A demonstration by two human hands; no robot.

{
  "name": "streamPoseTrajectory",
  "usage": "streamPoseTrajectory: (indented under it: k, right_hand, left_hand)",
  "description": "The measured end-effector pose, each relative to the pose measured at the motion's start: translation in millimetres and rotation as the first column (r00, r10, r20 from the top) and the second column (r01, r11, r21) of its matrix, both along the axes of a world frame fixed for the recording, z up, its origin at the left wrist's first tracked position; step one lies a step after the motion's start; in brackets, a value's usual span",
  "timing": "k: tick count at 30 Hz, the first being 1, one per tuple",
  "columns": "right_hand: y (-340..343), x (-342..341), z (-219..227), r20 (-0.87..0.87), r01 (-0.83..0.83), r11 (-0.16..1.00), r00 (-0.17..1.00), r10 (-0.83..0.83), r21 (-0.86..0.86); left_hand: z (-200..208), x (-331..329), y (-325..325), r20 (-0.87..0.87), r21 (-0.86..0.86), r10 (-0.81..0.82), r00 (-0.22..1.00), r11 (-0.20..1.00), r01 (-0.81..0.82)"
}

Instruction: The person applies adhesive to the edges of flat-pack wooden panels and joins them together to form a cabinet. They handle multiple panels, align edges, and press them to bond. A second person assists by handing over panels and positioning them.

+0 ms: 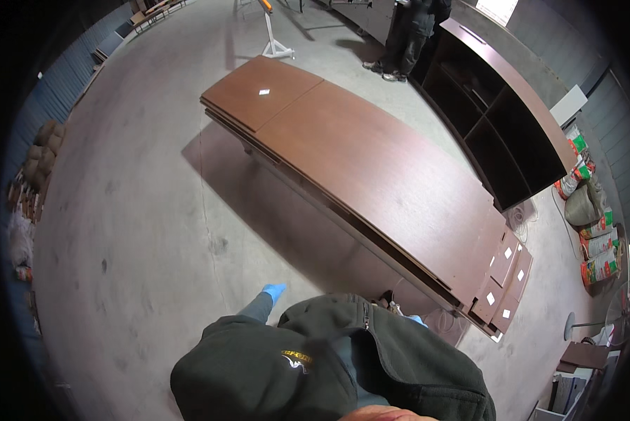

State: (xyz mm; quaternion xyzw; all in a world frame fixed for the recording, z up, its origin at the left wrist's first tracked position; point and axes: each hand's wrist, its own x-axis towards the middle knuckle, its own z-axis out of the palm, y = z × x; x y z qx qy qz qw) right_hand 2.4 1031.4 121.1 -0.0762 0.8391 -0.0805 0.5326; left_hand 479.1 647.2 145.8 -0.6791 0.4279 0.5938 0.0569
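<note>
My left hand (274, 291), in a blue glove, is held out over the concrete floor, away from my body. Its fingers look stretched out, and no object shows in it. Only a sliver of my right hand (417, 320), also blue-gloved, shows past my dark jacket (329, 344); its fingers are hidden. That hand is nearest to a long stack of brown boards (371, 161), which lies raised above the floor and runs from far left to near right. Smaller brown panels (503, 277) with white labels rest at its near right end.
A dark open-fronted cabinet (494, 119) stands beyond the stack. Next to it is another person (406, 38) in dark clothes. Filled bags (599, 245) line the right wall. A white stand (274, 42) is at the back, and sacks (44, 151) sit along the left wall.
</note>
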Motion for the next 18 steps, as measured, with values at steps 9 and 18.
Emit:
streamPoseTrajectory:
  k: [9, 18]
  right_hand:
    - [-57, 26, 104, -0.028, -0.032, 0.997, 0.999, 0.031, -0.068]
    - [-60, 33, 72, 0.047, 0.005, 0.998, 0.999, -0.002, -0.062]
  left_hand:
    - [16, -37, -3, -0.043, 0.053, 0.028, 0.999, 0.998, -0.025]
    - [47, -61, -2, -0.15, 0.021, -0.01, 0.989, 1.0, 0.014]
